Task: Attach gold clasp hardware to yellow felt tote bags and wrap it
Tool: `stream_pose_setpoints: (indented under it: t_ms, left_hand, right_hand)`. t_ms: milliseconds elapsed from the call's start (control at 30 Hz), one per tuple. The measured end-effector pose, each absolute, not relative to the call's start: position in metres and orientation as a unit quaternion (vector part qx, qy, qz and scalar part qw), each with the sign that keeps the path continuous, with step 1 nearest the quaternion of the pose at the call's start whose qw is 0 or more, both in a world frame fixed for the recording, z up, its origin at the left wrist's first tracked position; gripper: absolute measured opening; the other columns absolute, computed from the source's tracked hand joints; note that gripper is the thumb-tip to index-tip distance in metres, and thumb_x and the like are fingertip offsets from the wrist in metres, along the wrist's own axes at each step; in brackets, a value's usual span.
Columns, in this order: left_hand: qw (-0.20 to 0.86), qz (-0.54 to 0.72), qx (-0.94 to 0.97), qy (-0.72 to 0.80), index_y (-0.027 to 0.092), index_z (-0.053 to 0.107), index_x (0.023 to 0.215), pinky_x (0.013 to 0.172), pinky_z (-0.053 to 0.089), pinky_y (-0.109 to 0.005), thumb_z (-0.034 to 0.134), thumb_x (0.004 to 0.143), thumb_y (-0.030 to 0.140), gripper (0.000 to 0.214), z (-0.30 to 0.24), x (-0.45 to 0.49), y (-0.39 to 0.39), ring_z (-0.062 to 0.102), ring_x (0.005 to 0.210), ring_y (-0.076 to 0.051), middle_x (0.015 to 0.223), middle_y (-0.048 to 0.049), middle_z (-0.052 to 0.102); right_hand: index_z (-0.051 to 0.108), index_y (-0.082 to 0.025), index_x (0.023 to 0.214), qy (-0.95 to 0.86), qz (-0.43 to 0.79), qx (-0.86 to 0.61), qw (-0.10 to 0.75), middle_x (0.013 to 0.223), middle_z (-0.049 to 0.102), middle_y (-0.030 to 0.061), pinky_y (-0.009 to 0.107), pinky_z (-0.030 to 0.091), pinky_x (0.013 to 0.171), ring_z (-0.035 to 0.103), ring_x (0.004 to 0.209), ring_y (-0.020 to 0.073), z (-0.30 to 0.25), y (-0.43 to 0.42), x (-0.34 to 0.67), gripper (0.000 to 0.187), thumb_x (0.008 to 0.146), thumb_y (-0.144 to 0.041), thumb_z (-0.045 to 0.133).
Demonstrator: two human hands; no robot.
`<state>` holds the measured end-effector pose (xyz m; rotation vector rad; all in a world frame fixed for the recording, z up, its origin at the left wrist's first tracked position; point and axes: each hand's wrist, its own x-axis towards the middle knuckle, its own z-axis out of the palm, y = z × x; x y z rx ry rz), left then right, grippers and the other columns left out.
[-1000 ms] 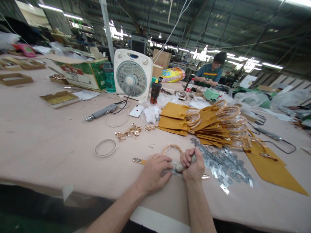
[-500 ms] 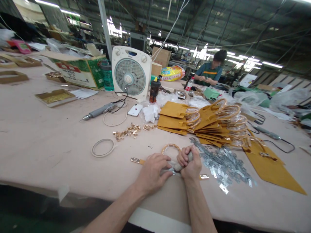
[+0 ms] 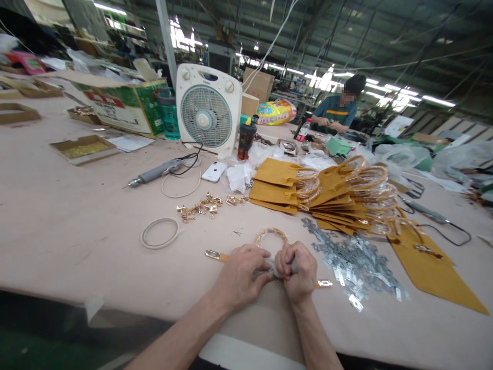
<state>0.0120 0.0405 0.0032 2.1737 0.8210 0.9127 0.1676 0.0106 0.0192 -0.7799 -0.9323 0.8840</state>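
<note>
My left hand (image 3: 239, 275) lies over a mustard strap piece with a gold clasp (image 3: 213, 254) sticking out to its left, fingers curled down on it. My right hand (image 3: 296, 270) is a fist wrapped round a grey tool handle (image 3: 271, 265), pressed against the left fingers. A ring-shaped handle wrapped in clear film (image 3: 271, 235) lies just beyond both hands. Another gold clasp end (image 3: 324, 283) shows right of the right hand.
A pile of small silver metal plates (image 3: 354, 262) spreads to the right, beside stacked mustard bags with ring handles (image 3: 339, 192). Gold fittings (image 3: 200, 206), a tape ring (image 3: 159, 233), an electric screwdriver (image 3: 154, 173), a phone (image 3: 213, 171) and a fan (image 3: 208, 115) lie ahead. Another person (image 3: 337, 110) works far off.
My right fist has tipped down and closed in toward the left hand, hiding more of the grey handle. The view has shifted slightly.
</note>
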Motion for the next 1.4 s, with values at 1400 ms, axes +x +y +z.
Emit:
stream_pose_setpoints:
  t_ms: [1400]
  left_hand:
    - [0.269, 0.278, 0.866, 0.318, 0.033, 0.071, 0.119, 0.107, 0.041, -0.044, 0.065, 0.096, 0.025, 0.025, 0.017, 0.014, 0.034, 0.055, 0.118, -0.024, 0.120, 0.0023, 0.073]
  right_hand:
    - [0.059, -0.021, 0.073, -0.497, 0.119, -0.379, 0.771, 0.056, 0.043, -0.0041, 0.030, 0.034, 0.050, 0.042, 0.049, 0.0140, 0.010, -0.016, 0.138, 0.034, 0.104, -0.024, 0.045]
